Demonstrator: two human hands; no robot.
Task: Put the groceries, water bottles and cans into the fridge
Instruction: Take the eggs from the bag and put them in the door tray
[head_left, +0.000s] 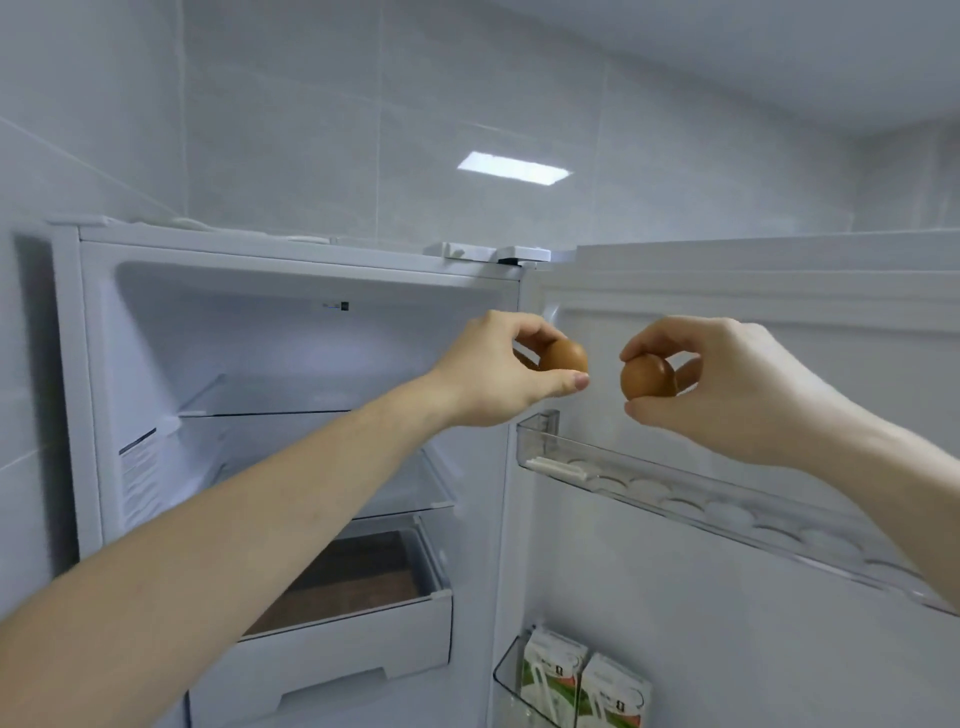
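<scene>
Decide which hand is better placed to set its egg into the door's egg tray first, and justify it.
Probably the right hand: its egg hangs directly above the egg tray on the open door. The left hand holds its egg beside the tray's near end, nearer the fridge interior.

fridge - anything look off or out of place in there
Nothing looks damaged or spilled. The one oddity is the drawer low in the fridge, which stands pulled out rather than pushed flush. Each hand, left and right, holds an intact brown egg above the door's egg tray; two cartons stand upright below.
</scene>
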